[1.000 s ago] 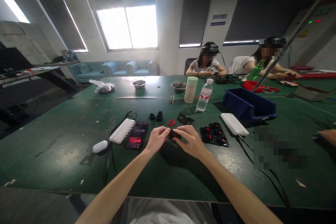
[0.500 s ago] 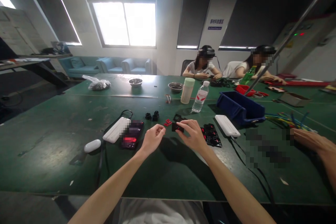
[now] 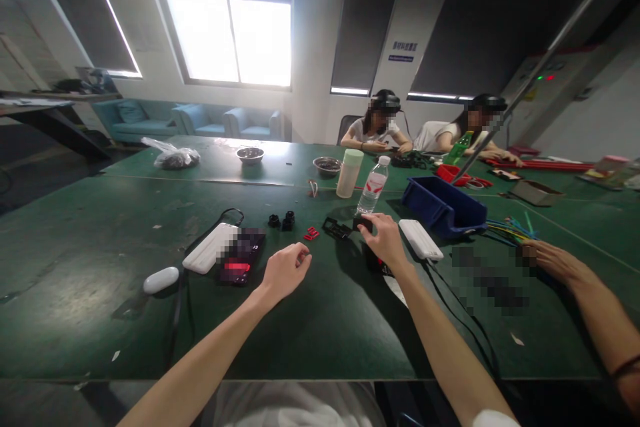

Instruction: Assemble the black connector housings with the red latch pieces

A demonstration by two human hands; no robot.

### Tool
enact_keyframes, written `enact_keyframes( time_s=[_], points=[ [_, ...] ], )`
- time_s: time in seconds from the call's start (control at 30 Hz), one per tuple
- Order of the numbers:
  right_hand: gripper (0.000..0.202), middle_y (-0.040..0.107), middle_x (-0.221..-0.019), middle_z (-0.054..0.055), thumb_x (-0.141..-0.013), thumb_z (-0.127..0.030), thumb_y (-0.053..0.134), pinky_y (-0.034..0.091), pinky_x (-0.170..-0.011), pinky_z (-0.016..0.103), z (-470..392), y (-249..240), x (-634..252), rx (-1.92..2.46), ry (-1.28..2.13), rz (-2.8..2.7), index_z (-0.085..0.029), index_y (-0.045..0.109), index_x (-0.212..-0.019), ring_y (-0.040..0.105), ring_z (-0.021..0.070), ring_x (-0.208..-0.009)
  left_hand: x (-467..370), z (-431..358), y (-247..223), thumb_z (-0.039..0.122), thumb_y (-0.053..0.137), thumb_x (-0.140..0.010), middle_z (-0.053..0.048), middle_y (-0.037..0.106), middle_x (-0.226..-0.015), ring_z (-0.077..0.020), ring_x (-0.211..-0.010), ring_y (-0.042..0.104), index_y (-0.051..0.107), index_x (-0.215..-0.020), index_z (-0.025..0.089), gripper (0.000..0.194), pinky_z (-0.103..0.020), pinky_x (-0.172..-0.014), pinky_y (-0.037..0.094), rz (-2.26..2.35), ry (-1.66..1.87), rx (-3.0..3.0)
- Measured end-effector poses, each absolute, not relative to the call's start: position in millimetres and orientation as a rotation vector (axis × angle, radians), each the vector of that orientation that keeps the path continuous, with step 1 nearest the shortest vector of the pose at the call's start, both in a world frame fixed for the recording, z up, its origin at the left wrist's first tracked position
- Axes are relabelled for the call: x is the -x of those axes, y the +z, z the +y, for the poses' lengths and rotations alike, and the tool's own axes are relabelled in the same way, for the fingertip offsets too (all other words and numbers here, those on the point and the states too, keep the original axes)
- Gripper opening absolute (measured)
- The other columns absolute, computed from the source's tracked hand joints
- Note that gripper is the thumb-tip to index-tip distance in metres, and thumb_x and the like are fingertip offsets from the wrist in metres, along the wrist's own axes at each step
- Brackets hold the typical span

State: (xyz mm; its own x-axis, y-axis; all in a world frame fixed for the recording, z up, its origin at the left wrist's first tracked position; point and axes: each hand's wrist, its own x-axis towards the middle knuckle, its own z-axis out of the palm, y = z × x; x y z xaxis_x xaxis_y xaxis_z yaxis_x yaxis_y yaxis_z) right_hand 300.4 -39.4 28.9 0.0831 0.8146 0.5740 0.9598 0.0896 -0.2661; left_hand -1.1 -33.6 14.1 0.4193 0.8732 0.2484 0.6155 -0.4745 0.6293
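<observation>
The right hand grips a small black part between thumb and fingertips, at the far left end of the hand, just nearer than the water bottle. Left of that part, apart from it, lie flat black pieces and, farther left, small red pieces. The left hand is half curled over the desk, nearer than the red pieces; whether its fingers enclose anything, I cannot tell.

The right hand covers much of the held part, so its shape is hard to read. Black-and-red parts below that hand are mostly hidden by it. At the right, a co-worker's arm is cut off by the frame edge, with blurred blocks over the fingertips.
</observation>
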Motion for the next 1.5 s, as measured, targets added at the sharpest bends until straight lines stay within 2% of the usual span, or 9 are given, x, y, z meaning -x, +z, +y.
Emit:
enact_keyframes(
  time_s=[0.3,0.5,0.7,0.9,1.2,1.4,1.5],
  points=[
    [0.029,0.075,-0.124,0.014,-0.098,-0.033,0.059,0.047,-0.099,0.041,-45.3,23.6,-311.6,2.071,-0.229,-1.709,-0.018,0.075,-0.118,0.065,0.0303,-0.117,-0.2,-35.7,15.0,0.03,0.061,-0.099,0.0,0.075,-0.09,-0.0177,-0.08,0.068,0.069,-0.099,0.024,0.011,-0.029,-0.073,0.044,1.247,0.743,-2.302],
    [0.025,0.077,-0.116,0.013,-0.098,-0.032,0.061,0.045,-0.095,0.04,-50.4,23.4,-304.8,2.195,-0.273,-1.692,-0.018,0.075,-0.112,0.066,0.0303,-0.113,-0.3,-36.4,11.2,0.03,0.059,-0.1,-0.001,0.076,-0.092,-0.0189,-0.082,0.069,0.069,-0.097,0.024,0.011,-0.03,-0.074,0.045,1.24,0.71,-2.318],
    [0.023,0.077,-0.117,0.014,-0.098,-0.03,0.058,0.044,-0.094,0.041,-53.2,24.2,-298.6,2.259,-0.271,-1.686,-0.018,0.074,-0.111,0.066,0.0304,-0.112,0.3,-35.2,12.8,0.029,0.06,-0.099,-0.002,0.075,-0.094,-0.0201,-0.085,0.068,0.069,-0.097,0.023,0.011,-0.032,-0.079,0.047,1.23,0.704,-2.357],
    [0.029,0.077,-0.116,0.014,-0.097,-0.028,0.058,0.047,-0.09,0.042,-55.6,29.2,-300.5,2.263,-0.228,-1.74,-0.02,0.076,-0.117,0.068,0.0313,-0.109,-0.7,-34.7,12.3,0.024,0.063,-0.097,-0.003,0.075,-0.093,-0.0198,-0.086,0.068,0.069,-0.095,0.022,0.007,-0.033,-0.082,0.047,1.246,0.698,-2.379],
    [0.036,0.074,-0.118,0.015,-0.101,-0.046,0.057,0.049,-0.082,0.04,-53.3,29.6,-303.2,2.279,-0.208,-1.774,-0.02,0.08,-0.112,0.068,0.0327,-0.108,3.8,-24.5,11.5,0.025,0.064,-0.097,-0.005,0.076,-0.102,-0.0237,-0.097,0.068,0.071,-0.101,0.022,0.008,-0.037,-0.09,0.048,1.311,0.709,-2.416],
    [0.039,0.076,-0.119,0.015,-0.103,-0.045,0.055,0.05,-0.09,0.042,-47.4,40.5,-285.3,2.038,-0.392,-1.737,-0.017,0.077,-0.118,0.068,0.0326,-0.108,6.8,-19.9,9.5,0.02,0.062,-0.097,-0.005,0.077,-0.103,-0.0241,-0.098,0.069,0.07,-0.101,0.022,0.009,-0.038,-0.092,0.048,1.335,0.693,-2.448],
    [0.038,0.077,-0.119,0.015,-0.103,-0.045,0.056,0.051,-0.092,0.038,-31.7,46.6,-266.4,1.994,-0.344,-1.844,-0.018,0.075,-0.12,0.069,0.0305,-0.111,10.6,-14.2,10.0,0.017,0.06,-0.097,-0.006,0.077,-0.105,-0.0244,-0.099,0.07,0.07,-0.104,0.022,0.013,-0.038,-0.094,0.049,1.42,0.756,-2.416]
  ],
)
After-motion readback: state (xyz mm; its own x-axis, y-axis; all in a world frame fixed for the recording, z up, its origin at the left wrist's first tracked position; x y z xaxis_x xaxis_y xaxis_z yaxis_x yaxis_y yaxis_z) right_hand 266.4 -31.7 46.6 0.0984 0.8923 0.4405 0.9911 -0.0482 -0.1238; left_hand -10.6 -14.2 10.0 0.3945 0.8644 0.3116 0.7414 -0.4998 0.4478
